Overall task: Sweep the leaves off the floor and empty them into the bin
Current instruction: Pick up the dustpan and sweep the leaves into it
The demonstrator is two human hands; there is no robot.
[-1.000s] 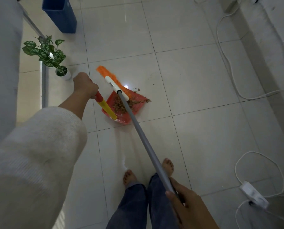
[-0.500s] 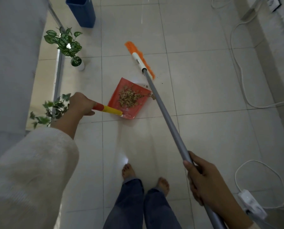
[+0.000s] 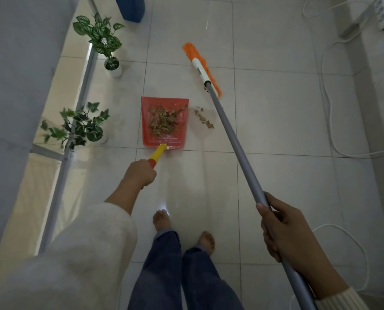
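**Two hands, one dustpan, one broom**

Most of the dry brown leaves [image 3: 163, 123] lie in a heap inside the flat red plastic dustpan [image 3: 145, 130]. The dustpan sits on the pale shiny tiled floor [image 3: 276, 121], with its wide mouth pointing away from the person. A small trail of leaf crumbs [image 3: 203, 118] is on the floor just beside the dustpan's right edge.

The left hand [image 3: 139, 173] is curled tight round the end of the dustpan's yellow handle [image 3: 158, 152]. The right hand [image 3: 285, 229] grips the long grey metal pole [image 3: 231, 139] of the broom, with the fingers wrapped round it. The broom's orange bristle head [image 3: 201, 68] is out past the leaf crumbs, on the far right side of the dustpan and not touching it.

The blue plastic bin [image 3: 132, 7] stands at the far top, well apart from the dustpan, and only its bottom part shows.

Two green leafy plants are on the left: one in a small white pot [image 3: 101, 39] and one nearer [image 3: 79, 126]. A white cable [image 3: 327, 113] loops over the floor on the right. Two bare feet [image 3: 162, 219] and blue jeans [image 3: 159, 276] show below.
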